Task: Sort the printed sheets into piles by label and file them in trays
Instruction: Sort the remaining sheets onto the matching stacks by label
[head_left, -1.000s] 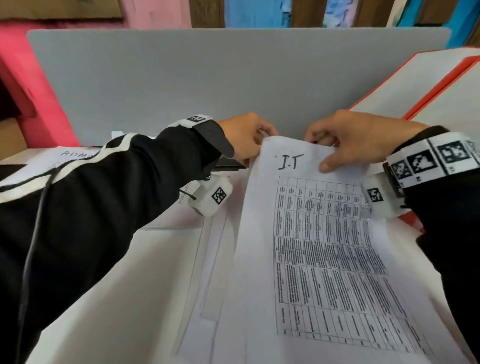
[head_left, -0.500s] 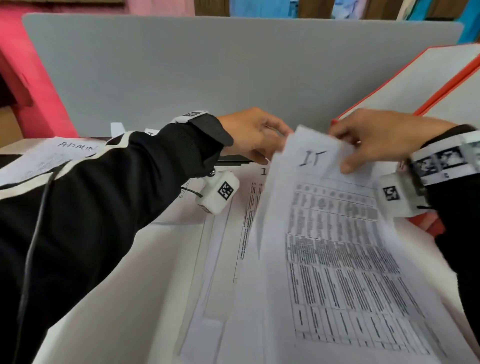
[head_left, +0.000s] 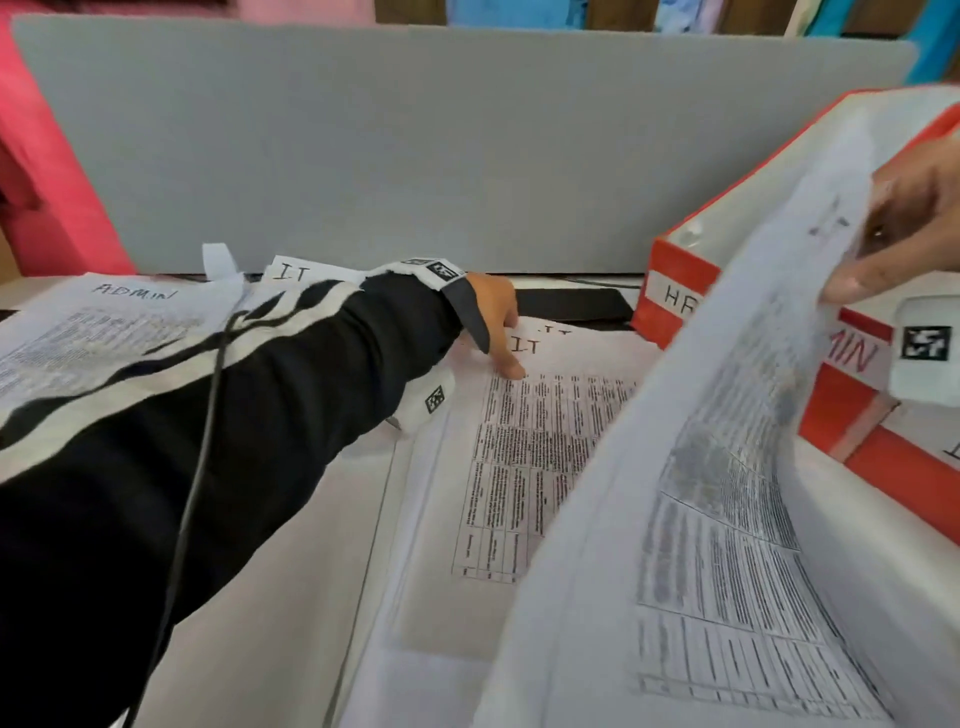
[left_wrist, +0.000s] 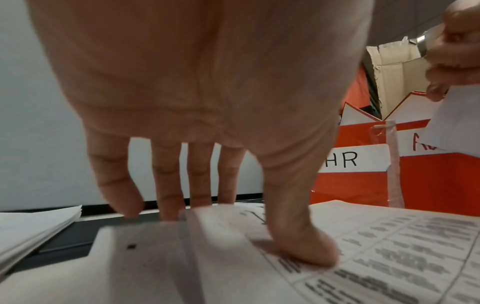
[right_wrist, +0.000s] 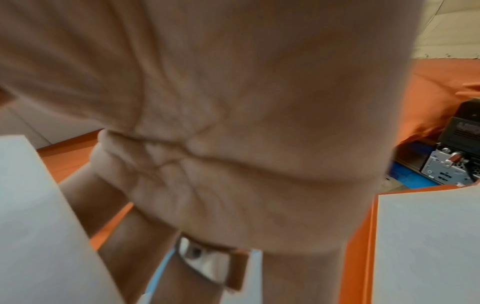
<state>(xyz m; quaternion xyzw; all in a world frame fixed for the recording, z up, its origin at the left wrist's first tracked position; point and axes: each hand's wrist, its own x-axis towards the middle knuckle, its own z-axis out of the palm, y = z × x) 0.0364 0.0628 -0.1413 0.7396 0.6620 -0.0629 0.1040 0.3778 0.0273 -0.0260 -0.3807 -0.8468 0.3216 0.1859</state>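
A grey partition (head_left: 467, 156) stood behind the bench (head_left: 249, 597). A flat black object (head_left: 571, 304) lay at its foot. Pink wall (head_left: 47, 171) showed far left.

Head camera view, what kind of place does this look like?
Probably an office desk: a grey partition panel, orange trays labelled HR and ADMIN, and printed sheets marked IT.

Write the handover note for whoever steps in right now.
Right hand pinches a lifted IT sheet by its top edge, up beside the orange trays labelled HR and ADMIN.
Left hand presses flat on the IT stack in front.
An ADMIN pile and another IT pile lie at far left.
Done: piles started. Left: place the held sheet, finish the stack, file the piles.
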